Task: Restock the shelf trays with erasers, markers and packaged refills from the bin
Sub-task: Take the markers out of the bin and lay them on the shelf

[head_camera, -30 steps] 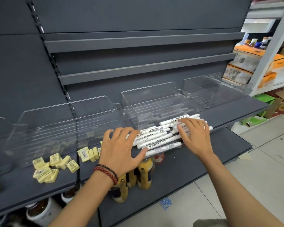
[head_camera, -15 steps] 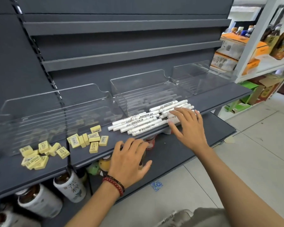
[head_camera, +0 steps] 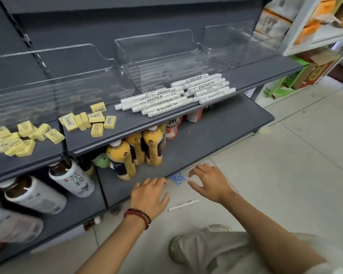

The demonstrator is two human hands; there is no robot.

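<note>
— Both grips have been lowered from the shelf edge since the earlier frame. The left grip [head_camera: 149, 194] and the right grip [head_camera: 208, 182] are now seen over the floor [head_camera: 275, 175], in front of the bottom shelf.

— Is anything held?

— Nothing. Both are released: the left is spread flat and the right is loosely curled round air.

— Which step is judged to be in hand?

— Recovery of a stray marker [head_camera: 183, 205], it is thought. It is seen lying flat on the floor, just below and between the two grips, and is touched by neither.

— And the rest of the stock?

— The markers [head_camera: 176, 95] are laid in a row on the shelf before the clear tray [head_camera: 162, 54]. The erasers [head_camera: 87, 119] are scattered to the left, outside a tray. No bin is shown.

— What is called for next?

— A further reach down is needed, then a fingertip pinch across the thin barrel. It lies flush on the tile and could easily be rolled away. Afterwards it should be returned to the row, and the lot slid back into the tray.
</note>
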